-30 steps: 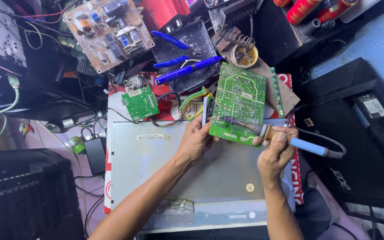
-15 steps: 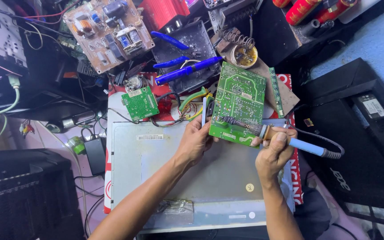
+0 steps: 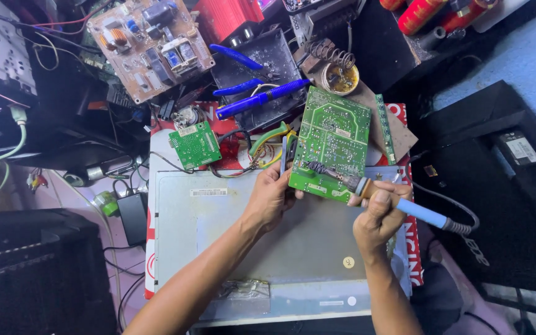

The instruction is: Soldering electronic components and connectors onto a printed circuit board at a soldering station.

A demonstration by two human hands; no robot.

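Our left hand [image 3: 272,197] grips the lower left edge of the large green rectangular circuit board [image 3: 332,142]. Our right hand [image 3: 379,214] is closed around the blue-handled soldering iron [image 3: 376,192], whose tip seems to touch the board.

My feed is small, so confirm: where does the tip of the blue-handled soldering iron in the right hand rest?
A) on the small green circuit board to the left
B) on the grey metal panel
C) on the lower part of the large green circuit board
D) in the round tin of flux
C: the right hand holds the blue-handled soldering iron with its tip on the lower part of the large green circuit board, which the left hand steadies at its lower left edge.
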